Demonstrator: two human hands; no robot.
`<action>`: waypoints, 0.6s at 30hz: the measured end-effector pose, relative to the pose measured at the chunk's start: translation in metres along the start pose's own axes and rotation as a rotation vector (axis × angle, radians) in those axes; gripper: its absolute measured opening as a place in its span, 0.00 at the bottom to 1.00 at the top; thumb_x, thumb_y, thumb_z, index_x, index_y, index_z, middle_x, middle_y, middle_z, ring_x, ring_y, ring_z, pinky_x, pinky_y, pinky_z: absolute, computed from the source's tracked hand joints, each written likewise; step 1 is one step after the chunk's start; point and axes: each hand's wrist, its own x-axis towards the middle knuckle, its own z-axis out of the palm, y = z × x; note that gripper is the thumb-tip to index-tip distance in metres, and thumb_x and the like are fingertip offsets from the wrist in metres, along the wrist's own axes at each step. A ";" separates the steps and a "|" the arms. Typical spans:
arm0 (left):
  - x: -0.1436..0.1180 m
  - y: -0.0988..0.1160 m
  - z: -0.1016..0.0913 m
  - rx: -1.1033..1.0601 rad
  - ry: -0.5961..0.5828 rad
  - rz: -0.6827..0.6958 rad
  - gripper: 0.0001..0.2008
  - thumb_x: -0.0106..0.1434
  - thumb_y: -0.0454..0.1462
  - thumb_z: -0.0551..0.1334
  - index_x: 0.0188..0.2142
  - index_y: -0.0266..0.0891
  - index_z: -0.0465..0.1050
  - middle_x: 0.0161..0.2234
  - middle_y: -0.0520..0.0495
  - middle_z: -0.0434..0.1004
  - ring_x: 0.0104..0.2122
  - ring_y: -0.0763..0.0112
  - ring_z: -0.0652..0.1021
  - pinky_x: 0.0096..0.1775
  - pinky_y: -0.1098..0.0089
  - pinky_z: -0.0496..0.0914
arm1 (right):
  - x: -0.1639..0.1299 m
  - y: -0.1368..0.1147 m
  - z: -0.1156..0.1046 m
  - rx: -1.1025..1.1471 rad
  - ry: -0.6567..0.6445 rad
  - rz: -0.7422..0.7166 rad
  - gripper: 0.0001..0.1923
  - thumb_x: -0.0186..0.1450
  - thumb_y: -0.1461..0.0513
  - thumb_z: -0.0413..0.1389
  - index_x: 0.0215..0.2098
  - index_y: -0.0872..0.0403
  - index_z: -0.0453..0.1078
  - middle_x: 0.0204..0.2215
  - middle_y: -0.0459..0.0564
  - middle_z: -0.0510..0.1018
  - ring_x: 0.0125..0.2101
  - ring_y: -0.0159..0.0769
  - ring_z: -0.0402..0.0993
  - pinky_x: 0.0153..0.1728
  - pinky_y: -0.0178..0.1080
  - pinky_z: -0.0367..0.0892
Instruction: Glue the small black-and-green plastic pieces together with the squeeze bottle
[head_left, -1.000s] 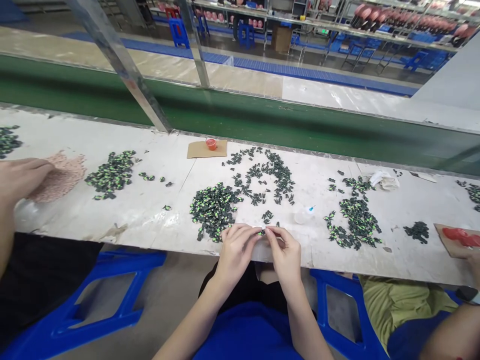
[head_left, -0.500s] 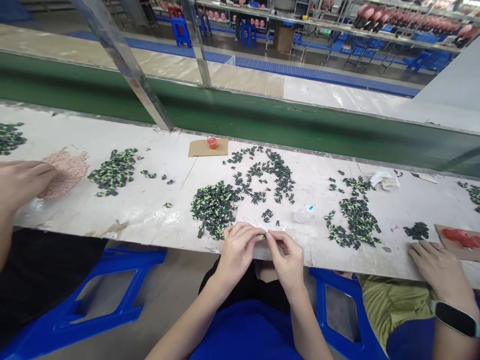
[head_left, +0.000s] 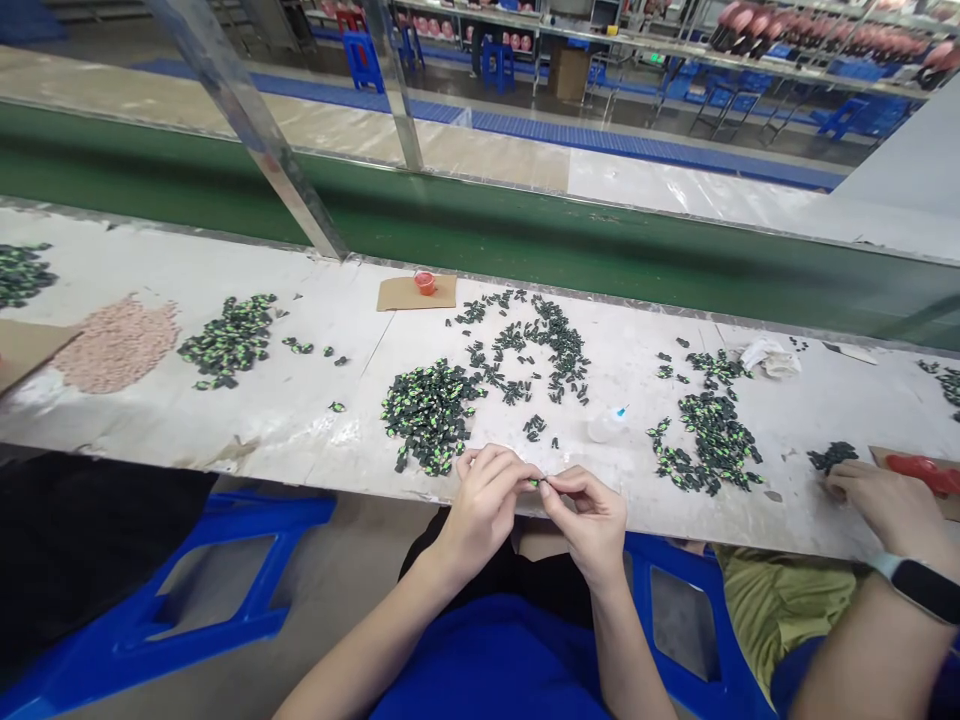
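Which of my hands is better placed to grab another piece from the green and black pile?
Probably the left. The left hand sits just below the pile, while the right hand is farther off. Both now pinch one small piece between them.

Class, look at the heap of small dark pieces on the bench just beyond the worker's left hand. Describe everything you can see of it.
The heap of dark pieces is a loose, roughly round mound of many tiny black parts with bright green marks, plastic by the look. It lies on the scuffed white bench near its front edge, with a few strays at its lower rim. The left hand is just in front of it, not touching. Single pieces are too small to tell in detail.
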 end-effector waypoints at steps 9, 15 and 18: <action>0.002 -0.005 -0.007 0.075 -0.077 0.146 0.14 0.65 0.25 0.50 0.40 0.41 0.71 0.29 0.51 0.75 0.36 0.69 0.72 0.44 0.64 0.54 | -0.002 0.023 -0.004 0.075 -0.020 0.154 0.10 0.53 0.59 0.65 0.32 0.53 0.75 0.24 0.46 0.79 0.25 0.34 0.77 0.27 0.35 0.75; 0.002 -0.009 -0.002 0.084 -0.143 0.016 0.14 0.67 0.28 0.50 0.40 0.43 0.71 0.32 0.50 0.78 0.39 0.67 0.73 0.47 0.62 0.53 | 0.003 0.016 0.001 0.074 0.008 0.124 0.05 0.54 0.60 0.63 0.28 0.52 0.77 0.26 0.48 0.80 0.29 0.36 0.78 0.32 0.38 0.76; 0.001 -0.010 0.002 0.044 -0.139 -0.023 0.12 0.67 0.29 0.50 0.40 0.42 0.70 0.35 0.50 0.79 0.39 0.68 0.74 0.47 0.62 0.54 | 0.004 0.014 0.000 0.081 -0.009 0.105 0.05 0.53 0.60 0.63 0.29 0.51 0.78 0.27 0.49 0.81 0.30 0.37 0.79 0.32 0.39 0.76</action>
